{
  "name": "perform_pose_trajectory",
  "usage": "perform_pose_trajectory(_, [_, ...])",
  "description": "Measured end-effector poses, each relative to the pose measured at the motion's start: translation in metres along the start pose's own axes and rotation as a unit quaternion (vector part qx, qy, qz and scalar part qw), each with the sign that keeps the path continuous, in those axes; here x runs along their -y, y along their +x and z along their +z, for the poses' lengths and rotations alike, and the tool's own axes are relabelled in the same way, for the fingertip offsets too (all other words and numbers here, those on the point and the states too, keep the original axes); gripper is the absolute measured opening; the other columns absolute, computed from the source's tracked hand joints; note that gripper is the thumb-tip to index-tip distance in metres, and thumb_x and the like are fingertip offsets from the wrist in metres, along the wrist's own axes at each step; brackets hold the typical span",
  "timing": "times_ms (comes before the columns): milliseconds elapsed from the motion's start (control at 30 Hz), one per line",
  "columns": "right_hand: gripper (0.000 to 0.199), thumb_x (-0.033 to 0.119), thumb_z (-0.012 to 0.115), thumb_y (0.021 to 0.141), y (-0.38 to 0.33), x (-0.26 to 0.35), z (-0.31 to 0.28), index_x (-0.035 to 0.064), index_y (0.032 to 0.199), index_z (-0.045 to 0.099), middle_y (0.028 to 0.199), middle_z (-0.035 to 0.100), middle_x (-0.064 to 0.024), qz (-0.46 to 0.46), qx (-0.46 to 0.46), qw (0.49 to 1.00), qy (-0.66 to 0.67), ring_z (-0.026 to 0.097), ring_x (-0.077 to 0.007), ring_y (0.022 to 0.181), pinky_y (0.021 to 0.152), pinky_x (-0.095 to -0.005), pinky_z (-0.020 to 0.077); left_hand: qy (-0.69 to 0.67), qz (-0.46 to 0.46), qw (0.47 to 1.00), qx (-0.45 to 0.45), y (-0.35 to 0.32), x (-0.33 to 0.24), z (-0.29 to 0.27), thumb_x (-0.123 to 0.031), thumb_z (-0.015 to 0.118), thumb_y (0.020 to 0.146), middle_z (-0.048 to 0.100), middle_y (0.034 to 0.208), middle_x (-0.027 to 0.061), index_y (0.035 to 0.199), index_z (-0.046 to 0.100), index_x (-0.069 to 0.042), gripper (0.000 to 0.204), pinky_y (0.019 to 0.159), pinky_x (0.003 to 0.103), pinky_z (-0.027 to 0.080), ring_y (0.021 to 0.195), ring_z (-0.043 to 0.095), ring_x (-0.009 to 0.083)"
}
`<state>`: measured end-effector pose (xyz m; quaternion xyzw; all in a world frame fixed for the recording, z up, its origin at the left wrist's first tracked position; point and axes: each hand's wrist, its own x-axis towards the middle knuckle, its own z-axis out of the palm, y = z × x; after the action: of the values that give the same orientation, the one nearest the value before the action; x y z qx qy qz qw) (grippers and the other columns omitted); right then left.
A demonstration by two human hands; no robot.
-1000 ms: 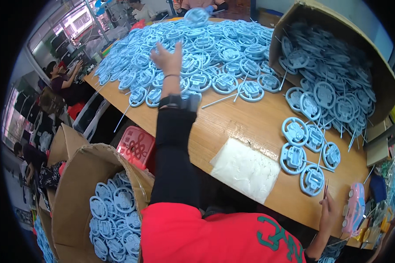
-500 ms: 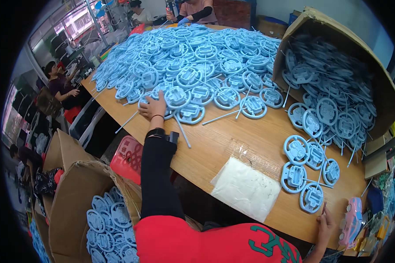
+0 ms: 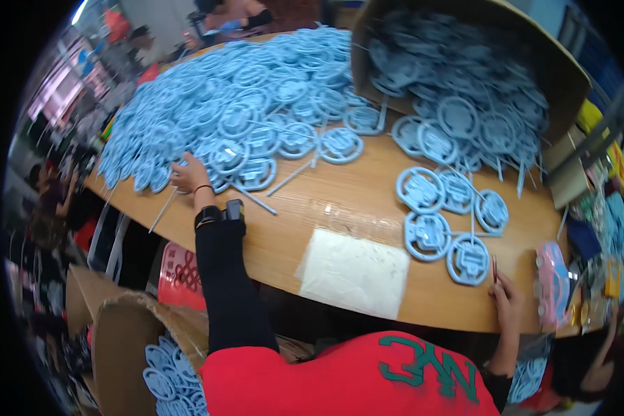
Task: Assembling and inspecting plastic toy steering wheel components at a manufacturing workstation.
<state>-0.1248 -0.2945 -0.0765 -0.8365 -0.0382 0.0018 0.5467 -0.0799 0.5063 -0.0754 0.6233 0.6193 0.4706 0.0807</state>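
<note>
Wooden table point(image 3: 353, 201) in crowded workshop

two cardboard boxes point(image 3: 534, 62), one plastic sheet point(image 3: 357, 272)

Red shirt point(image 3: 340, 378) with green print, black sleeve point(image 3: 225, 284), black wristwatch point(image 3: 218, 213)

Pale blue round plastic frames point(image 3: 243, 118) lie heaped flat on the table.
</note>
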Motion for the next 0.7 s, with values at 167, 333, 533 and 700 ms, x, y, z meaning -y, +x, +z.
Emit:
perform_pose_trajectory(167, [0.035,0.008,0.059,0.091,-0.006,0.006,-0.004,0.0006,0.125,0.061,0.083,0.064,-0.0026,0.03,-0.006,1.0,0.003,0.058,-0.0092,0.075,0.071,-0.0231,0.0465,-0.231,0.334,0.913,0.024,-0.064,-0.096,-0.018,-0.029,0.063,0.087,0.061,0.113,0.0185,0.12,0.059,-0.003,0.042,0.099,0.048,0.038,0.113,0.052,0.0378])
perform_pose_trajectory(333, [0.033,0.008,0.059,0.091,-0.009,0.007,-0.002,0.0019,0.124,0.062,0.081,0.064,-0.003,0.011,-0.012,1.0,0.021,0.058,-0.0085,0.074,0.07,-0.0219,0.0464,-0.374,0.448,0.669,0.46,-0.234,-0.2,-0.117,-0.015,0.067,0.082,0.066,0.106,0.0169,0.107,0.065,-0.001,0.028,0.095,0.039,0.044,0.108,0.059,0.032])
perform_pose_trajectory(533, [0.032,0.004,0.06,0.089,-0.017,0.009,-0.004,0.0005,0.121,0.063,0.085,0.067,-0.0049,-0.015,-0.017,0.999,0.033,0.061,-0.0097,0.075,0.071,-0.0231,0.0493,-0.286,0.742,0.531,0.294,-0.384,-0.24,-0.133,-0.025,0.072,0.079,0.051,0.13,0.0188,0.126,0.054,-0.004,0.054,0.101,0.046,0.038,0.125,0.044,0.0382])
perform_pose_trajectory(700, [0.032,0.003,0.06,0.089,-0.027,0.014,-0.006,0.0007,0.121,0.064,0.09,0.069,-0.0062,-0.044,-0.031,0.998,-0.009,0.062,-0.0094,0.075,0.07,-0.0235,0.0502,-0.111,0.692,0.651,0.291,-0.442,-0.265,-0.157,-0.043,0.074,0.076,0.04,0.138,0.0261,0.138,0.038,0.002,0.084,0.1,0.054,0.034,0.126,0.04,0.0466])
